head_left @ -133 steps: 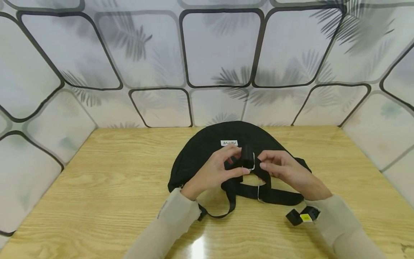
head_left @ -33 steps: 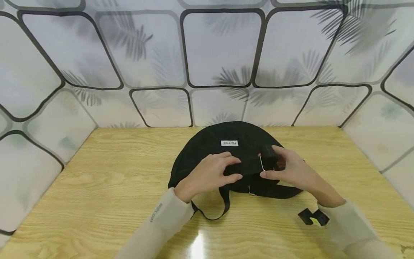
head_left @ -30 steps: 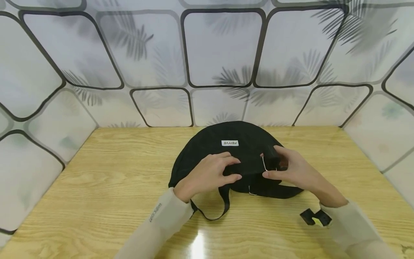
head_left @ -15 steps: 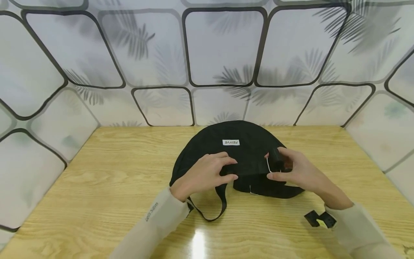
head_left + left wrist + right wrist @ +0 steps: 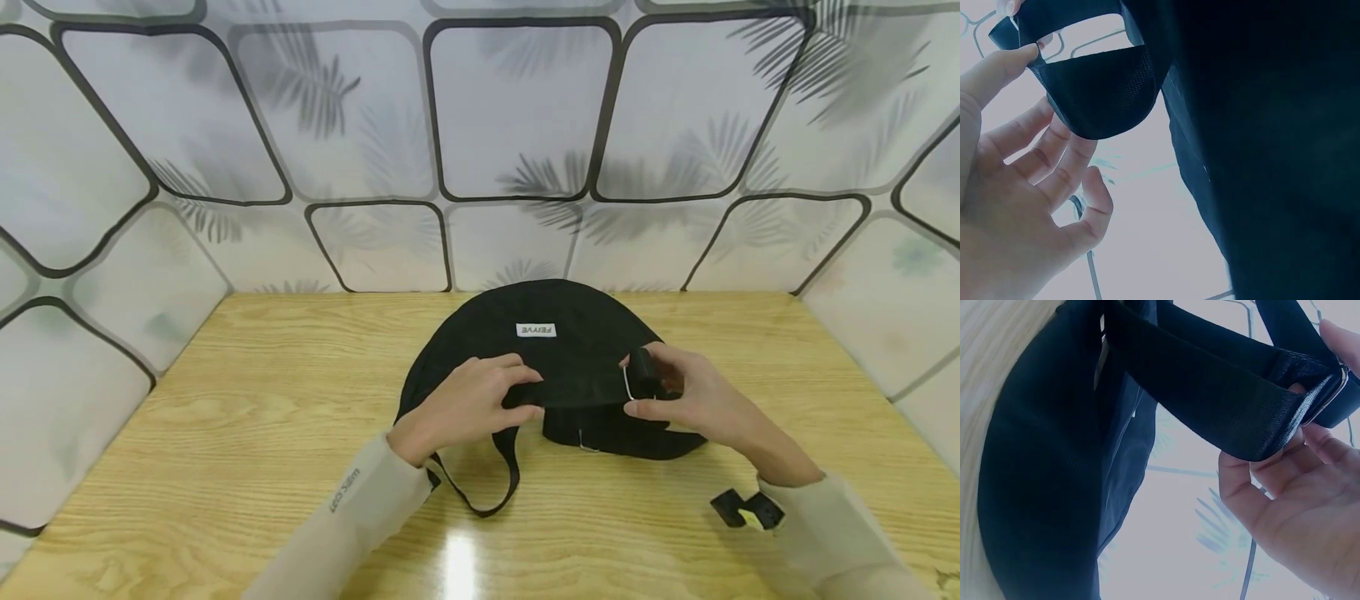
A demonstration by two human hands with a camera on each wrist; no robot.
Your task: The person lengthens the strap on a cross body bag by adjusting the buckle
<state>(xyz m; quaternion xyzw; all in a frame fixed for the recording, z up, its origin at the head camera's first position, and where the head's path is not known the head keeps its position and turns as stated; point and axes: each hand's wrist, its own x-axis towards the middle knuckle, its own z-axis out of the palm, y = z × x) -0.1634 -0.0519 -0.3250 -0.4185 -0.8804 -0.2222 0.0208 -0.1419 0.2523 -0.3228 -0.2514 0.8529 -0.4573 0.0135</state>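
A black half-moon shoulder bag [image 5: 558,304] with a white label [image 5: 536,330] lies on the table. Its wide black strap [image 5: 581,392] spans the two hands in front of the bag. My left hand [image 5: 472,396] holds the strap's left part between thumb and fingers; in the left wrist view the webbing [image 5: 1097,94] hangs in a loop beside the fingers. My right hand [image 5: 686,392] grips the strap at a metal slider buckle [image 5: 628,383], where the webbing folds over. The right wrist view shows that buckle [image 5: 1329,397] close to the fingertips. A second metal ring [image 5: 587,442] sits lower on the strap.
A thin strap loop [image 5: 487,510] hangs toward the front, below the left hand. A small black device with a yellow label [image 5: 748,510] is at the right cuff. The wooden table [image 5: 225,433] meets patterned cloth walls [image 5: 517,108] behind and at both sides.
From holding the buckle close together, the hands have moved apart. The right hand carried the buckle rightward and the left hand shifted left, so the strap between them now lies straighter.
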